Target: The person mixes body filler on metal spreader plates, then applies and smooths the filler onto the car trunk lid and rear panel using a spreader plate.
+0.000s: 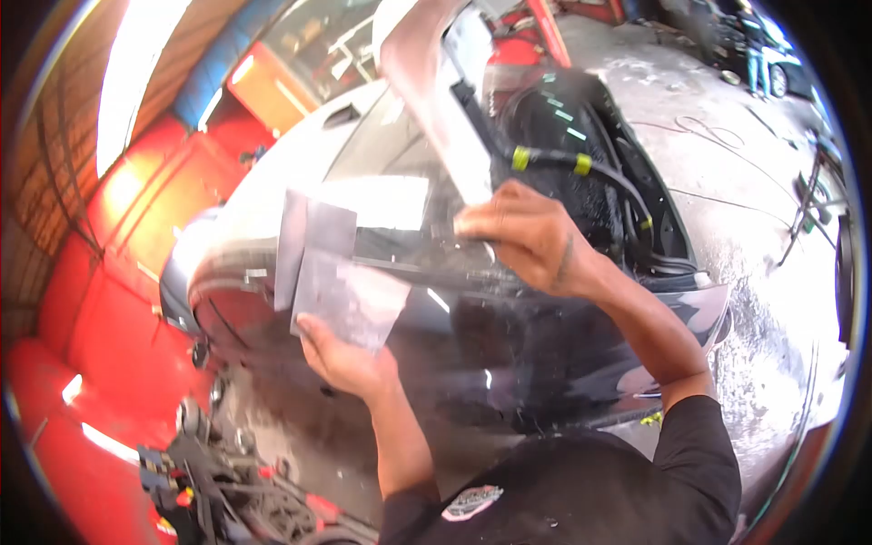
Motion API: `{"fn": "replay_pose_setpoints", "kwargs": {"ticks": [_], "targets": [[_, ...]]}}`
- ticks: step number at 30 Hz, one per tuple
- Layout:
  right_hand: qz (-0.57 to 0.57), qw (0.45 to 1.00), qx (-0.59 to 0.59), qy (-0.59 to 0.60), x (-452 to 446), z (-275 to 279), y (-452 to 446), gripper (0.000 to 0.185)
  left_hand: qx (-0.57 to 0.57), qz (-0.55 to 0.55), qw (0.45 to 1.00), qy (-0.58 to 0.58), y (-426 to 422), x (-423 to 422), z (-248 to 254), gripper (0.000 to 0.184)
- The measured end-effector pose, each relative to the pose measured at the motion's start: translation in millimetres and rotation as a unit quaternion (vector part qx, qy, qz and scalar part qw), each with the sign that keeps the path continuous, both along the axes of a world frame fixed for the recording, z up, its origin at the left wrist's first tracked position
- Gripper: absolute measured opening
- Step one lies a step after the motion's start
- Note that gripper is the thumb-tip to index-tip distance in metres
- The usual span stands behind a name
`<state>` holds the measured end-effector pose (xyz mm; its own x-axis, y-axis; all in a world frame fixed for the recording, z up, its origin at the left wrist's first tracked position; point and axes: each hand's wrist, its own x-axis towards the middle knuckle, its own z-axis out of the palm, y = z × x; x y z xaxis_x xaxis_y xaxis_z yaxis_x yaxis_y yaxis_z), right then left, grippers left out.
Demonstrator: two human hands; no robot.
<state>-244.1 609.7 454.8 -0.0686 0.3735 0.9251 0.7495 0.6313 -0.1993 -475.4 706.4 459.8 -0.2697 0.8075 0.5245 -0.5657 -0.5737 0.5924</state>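
Observation:
My left hand (350, 361) grips several grey sandpaper sheets (350, 295) by their lower edge, thumb on the near side. The sheets fan out, one part standing up and another spread toward the right, with pale worn patches on the surface. My right hand (527, 236) is closed, fingers pinched together, in front of the lower end of the raised trunk lid (413, 68). Whatever lies in its fingers is hidden, and I cannot tell whether it touches the lid. Below both hands is the dark side of a car (436, 336), marked with dull and glossy patches.
The open trunk (581, 209) shows a dark cable with yellow tape (581, 164). At lower left stands a jack-like metal machine (245, 490). Hoses (718, 132) cross the wet floor (763, 300). Another person (756, 50) stands far off near a dark car.

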Motion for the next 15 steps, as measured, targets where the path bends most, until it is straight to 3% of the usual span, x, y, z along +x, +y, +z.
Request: {"fn": "replay_pose_setpoints", "kwargs": {"ticks": [2, 5, 8, 15], "targets": [[-0.085, 0.985, 0.104, 0.110, 5.2, 23.0, 6.9, 0.034, -0.041, 0.017, 0.999, -0.002, 4.0, -2.8, 1.2, 0.046], [-0.179, 0.931, 0.261, 0.184, 18.7, 58.9, 36.0, 0.034, -0.036, -0.022, 0.998, 0.035, -1.3, -5.7, -1.2, 0.047], [-0.160, 0.899, 0.340, 0.225, 23.1, 85.9, 63.9, 0.036, -0.026, -0.040, 0.998, 0.045, 2.7, -12.8, -7.8, 0.047], [-0.156, 0.873, 0.379, 0.265, 28.9, 106.6, 95.0, 0.037, -0.021, -0.001, 0.997, 0.073, 11.1, -40.3, -10.7, 0.048]]}}
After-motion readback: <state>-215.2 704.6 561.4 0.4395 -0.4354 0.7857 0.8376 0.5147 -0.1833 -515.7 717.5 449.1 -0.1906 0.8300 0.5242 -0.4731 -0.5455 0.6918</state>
